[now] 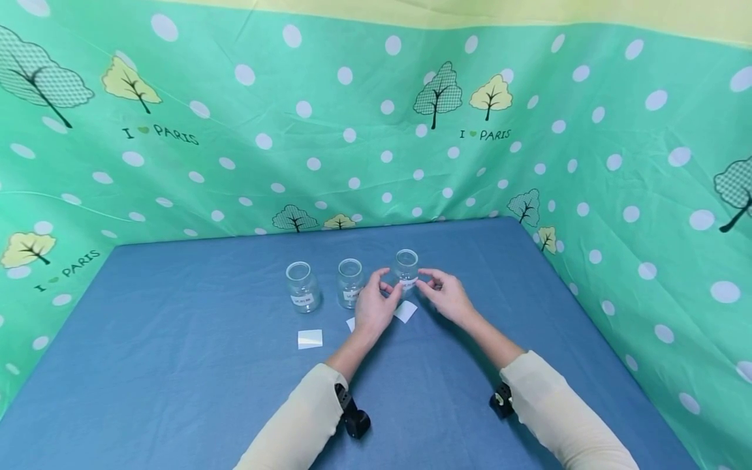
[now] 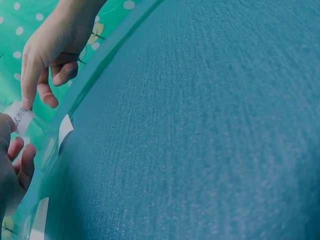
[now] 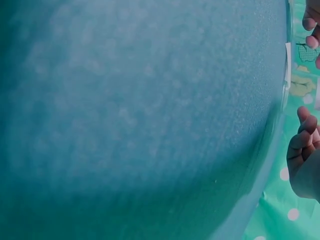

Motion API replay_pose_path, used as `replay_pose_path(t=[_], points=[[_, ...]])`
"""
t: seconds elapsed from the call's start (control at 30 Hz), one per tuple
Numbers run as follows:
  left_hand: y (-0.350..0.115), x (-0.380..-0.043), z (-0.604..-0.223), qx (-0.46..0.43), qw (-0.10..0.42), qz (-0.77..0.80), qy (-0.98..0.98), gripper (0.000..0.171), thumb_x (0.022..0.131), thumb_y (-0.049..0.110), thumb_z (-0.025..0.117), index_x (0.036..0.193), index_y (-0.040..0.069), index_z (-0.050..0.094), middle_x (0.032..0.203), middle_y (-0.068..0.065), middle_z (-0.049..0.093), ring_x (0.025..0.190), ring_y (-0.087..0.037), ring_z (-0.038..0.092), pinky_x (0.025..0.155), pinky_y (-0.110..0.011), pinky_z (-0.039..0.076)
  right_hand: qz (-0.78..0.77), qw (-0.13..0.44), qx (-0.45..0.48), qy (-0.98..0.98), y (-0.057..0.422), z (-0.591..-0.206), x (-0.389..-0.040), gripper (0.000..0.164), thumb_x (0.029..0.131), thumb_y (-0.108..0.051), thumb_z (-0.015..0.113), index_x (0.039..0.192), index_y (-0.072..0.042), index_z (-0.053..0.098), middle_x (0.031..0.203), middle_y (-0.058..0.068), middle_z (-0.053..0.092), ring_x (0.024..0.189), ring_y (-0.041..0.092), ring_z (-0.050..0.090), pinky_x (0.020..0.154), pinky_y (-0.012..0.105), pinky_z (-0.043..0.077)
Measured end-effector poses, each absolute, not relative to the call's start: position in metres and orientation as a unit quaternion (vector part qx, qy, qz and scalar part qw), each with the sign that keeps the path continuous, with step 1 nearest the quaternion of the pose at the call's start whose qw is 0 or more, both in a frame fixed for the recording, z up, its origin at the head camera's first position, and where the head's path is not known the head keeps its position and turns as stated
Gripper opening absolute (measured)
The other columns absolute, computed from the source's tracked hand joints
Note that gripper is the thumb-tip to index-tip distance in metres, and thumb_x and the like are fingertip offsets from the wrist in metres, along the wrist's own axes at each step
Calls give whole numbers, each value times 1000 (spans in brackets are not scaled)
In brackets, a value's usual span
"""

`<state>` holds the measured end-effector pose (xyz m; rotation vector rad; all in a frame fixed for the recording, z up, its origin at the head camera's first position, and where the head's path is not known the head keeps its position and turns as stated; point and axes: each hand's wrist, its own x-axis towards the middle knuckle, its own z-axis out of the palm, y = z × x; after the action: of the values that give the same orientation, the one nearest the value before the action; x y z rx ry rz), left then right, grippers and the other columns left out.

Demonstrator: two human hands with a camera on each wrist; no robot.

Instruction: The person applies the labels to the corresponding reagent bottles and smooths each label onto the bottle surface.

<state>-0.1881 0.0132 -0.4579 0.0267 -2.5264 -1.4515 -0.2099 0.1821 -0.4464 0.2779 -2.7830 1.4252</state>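
Observation:
A clear glass jar [image 1: 407, 261] with a white label [image 1: 408, 284] stands upright between both hands. My left hand [image 1: 374, 303] holds it from the left, thumb at the label's left edge. From the right my right hand [image 1: 448, 294] holds the same jar, its thumb at the label's other end. Handwriting shows on the label [image 2: 22, 118] in the left wrist view, between the fingertips of both hands. Two more labelled jars stand to the left, a middle jar [image 1: 350, 281] close beside my left hand and an outer jar [image 1: 302, 287].
On the blue cloth-covered table [image 1: 194, 352] lie small white papers: one paper [image 1: 310, 339] before the outer jar, another [image 1: 350, 324] partly hidden by my left hand, a third [image 1: 405, 311] before the held jar. A green dotted curtain [image 1: 329, 163] borders the table's back and sides.

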Motion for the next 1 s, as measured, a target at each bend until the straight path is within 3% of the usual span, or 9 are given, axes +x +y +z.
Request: replay_pose_path(t=[0.5, 1.0], points=[[15, -189, -459, 16, 91, -481, -872, 45, 86, 30, 66, 126, 17, 51, 78, 4, 65, 56, -5, 53, 54, -25, 42, 443, 19, 82, -892, 181, -453, -213, 36, 88, -23, 66, 121, -9, 60, 77, 7, 64, 53, 13, 53, 47, 25, 44], [14, -188, -457, 17, 93, -473, -876, 50, 82, 37, 70, 125, 19, 51, 79, 5, 66, 58, -7, 54, 56, -27, 42, 477, -22, 89, -874, 185, -447, -210, 41, 94, -39, 52, 125, -13, 57, 80, 17, 66, 45, 14, 48, 45, 32, 46]])
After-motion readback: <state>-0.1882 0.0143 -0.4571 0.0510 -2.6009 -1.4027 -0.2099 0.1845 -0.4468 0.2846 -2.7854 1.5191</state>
